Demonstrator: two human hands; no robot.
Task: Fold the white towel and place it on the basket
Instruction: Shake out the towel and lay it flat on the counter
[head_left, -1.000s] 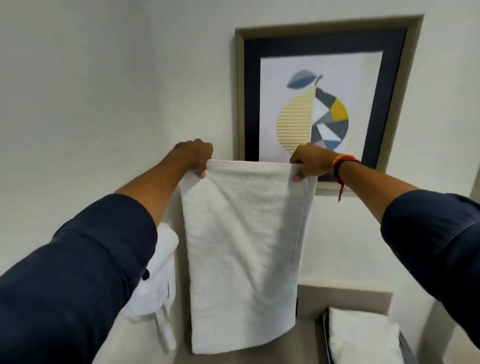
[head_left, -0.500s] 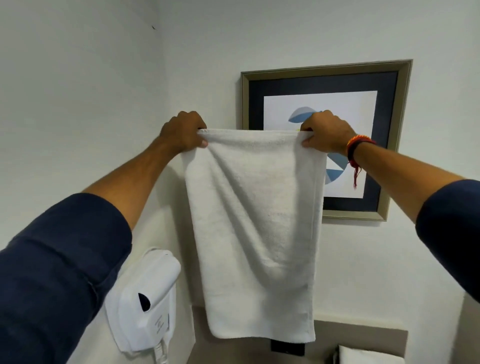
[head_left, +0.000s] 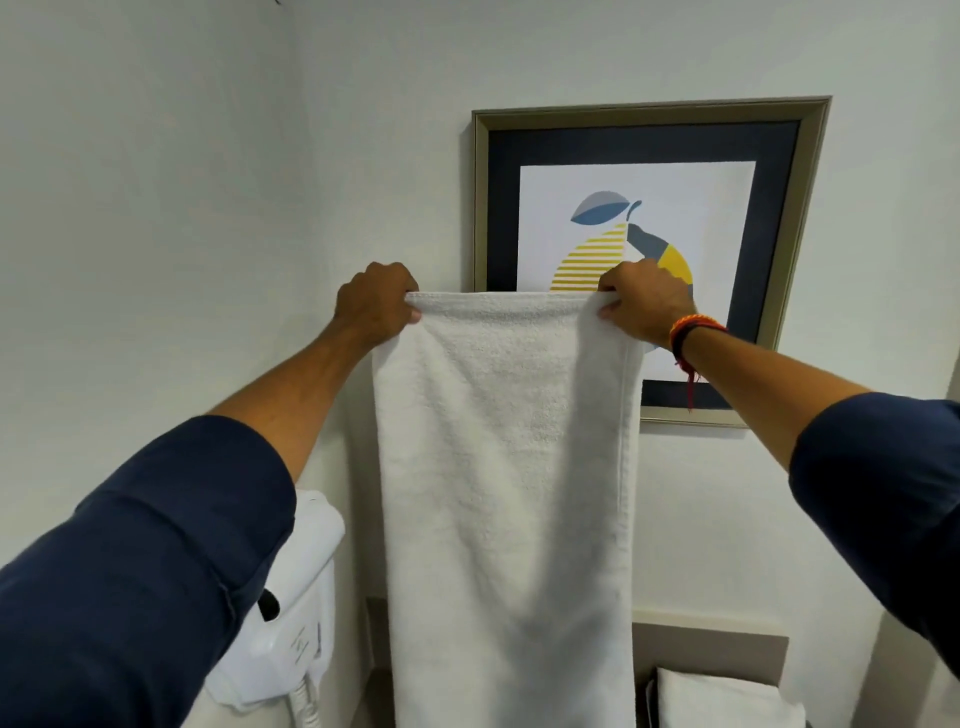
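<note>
Since half a second ago, both hands and the white towel (head_left: 506, 493) are seen lower against the framed picture (head_left: 644, 150), so that the pear print, then mostly hidden, is now largely uncovered. The towel is held up in front of the wall, hanging flat with its long axis vertical; its short top edge runs level from hand to hand, and its lower end drops out of view at the bottom. The top left corner is pinched in the left hand (head_left: 376, 304), closed around the cloth, and the top right corner is gripped likewise by the closed right hand (head_left: 644, 304), on whose wrist a red and orange thread band (head_left: 691, 332) is worn. A white wall-mounted hair dryer (head_left: 291, 623) is seen just left of the towel, below the left sleeve. Folded white cloth (head_left: 722, 701) is seen at the lower right.
</note>
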